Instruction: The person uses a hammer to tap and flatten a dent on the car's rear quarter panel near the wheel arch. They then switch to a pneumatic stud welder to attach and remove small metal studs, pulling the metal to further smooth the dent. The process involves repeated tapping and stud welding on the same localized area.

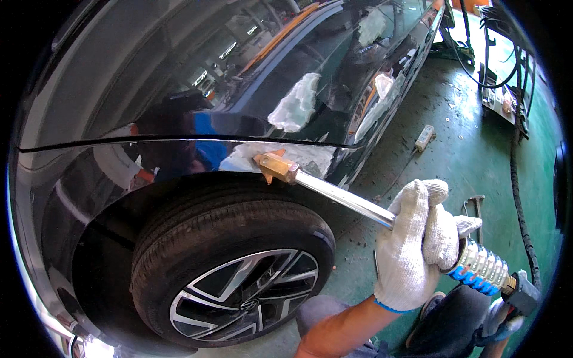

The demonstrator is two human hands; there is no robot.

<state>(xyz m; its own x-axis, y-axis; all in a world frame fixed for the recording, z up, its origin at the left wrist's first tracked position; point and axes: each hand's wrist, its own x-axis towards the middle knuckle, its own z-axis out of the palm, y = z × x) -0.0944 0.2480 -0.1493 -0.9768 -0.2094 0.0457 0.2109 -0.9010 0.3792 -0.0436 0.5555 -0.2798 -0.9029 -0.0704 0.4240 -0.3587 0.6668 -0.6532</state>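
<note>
My left hand (412,244), in a white knit glove, is closed round the bright metal shaft of a slide-hammer dent puller (343,196). The tool's copper-coloured pronged tip meets a bare, sanded patch (316,158) on the dark car's panel (65,173), just above the wheel arch. Behind my left hand, a ribbed silver and blue section leads to a dark grey end block. My right hand (500,321), also gloved, is at the lower right, wrapped round the tool's rear end below that block; its fingers are partly hidden.
The car's tyre and spoked wheel (245,298) stand just below the tool tip. On the green floor lie a white power strip (425,138) with a cord and a small hammer (476,209). A thick black cable (518,197) runs down from a wheeled metal stand (504,89) at the far right.
</note>
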